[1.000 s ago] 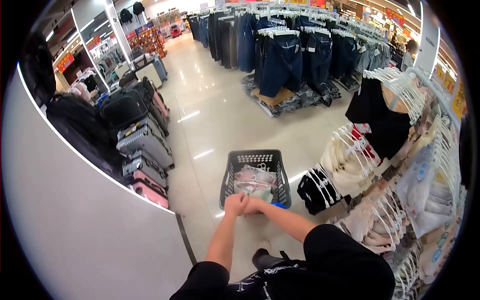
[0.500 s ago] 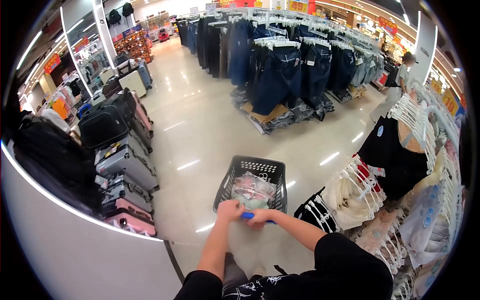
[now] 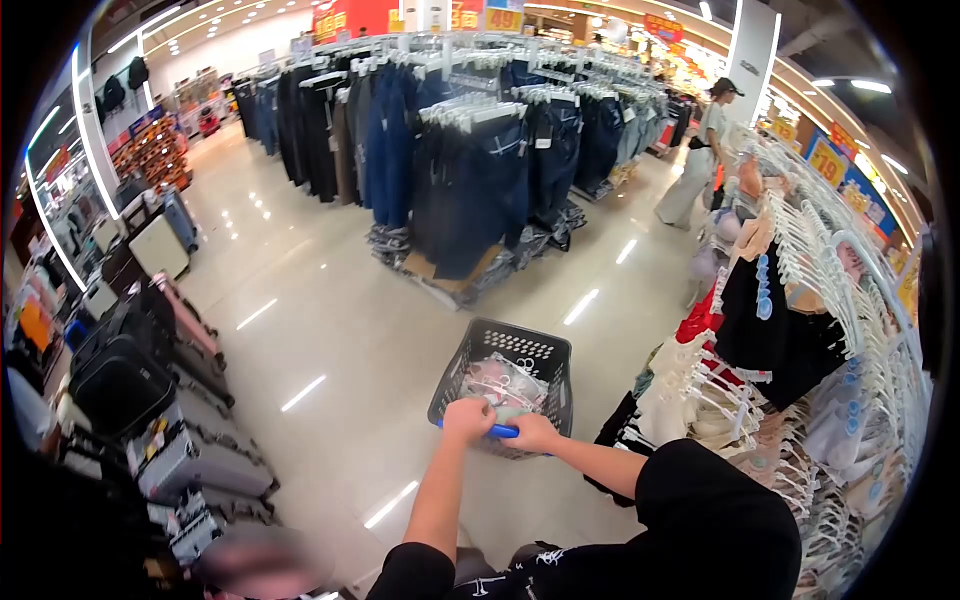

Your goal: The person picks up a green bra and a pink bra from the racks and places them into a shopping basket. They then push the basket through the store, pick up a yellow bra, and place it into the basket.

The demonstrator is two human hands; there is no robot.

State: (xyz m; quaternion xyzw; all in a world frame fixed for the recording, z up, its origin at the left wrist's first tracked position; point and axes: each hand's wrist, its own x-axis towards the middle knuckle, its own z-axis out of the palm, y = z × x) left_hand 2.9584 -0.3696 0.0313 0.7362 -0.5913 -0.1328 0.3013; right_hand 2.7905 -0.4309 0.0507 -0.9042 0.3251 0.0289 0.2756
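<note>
Both hands grip the blue handle (image 3: pixel 503 431) of a dark grey perforated basket (image 3: pixel 464 345) in front of my body. My left hand (image 3: pixel 468 418) is wrapped round the handle's left part, and my right hand (image 3: pixel 533 433) closes on its right part. Inside the basket lie pale pink and light green garments (image 3: pixel 505 382) on clear and white hangers. The basket's near side is partly hidden by my hands.
Jeans racks (image 3: pixel 470 190) stand ahead. Garments on white hangers (image 3: pixel 790 300) crowd the right side. Suitcases (image 3: pixel 200 440) line the left. A person in light clothes (image 3: pixel 700 160) is at the upper right. Shiny floor (image 3: pixel 330 330) lies between them.
The view has turned to the right, so the jeans racks and suitcases sit farther left. The person at the right shows more fully. Both hands still hold the basket handle.
</note>
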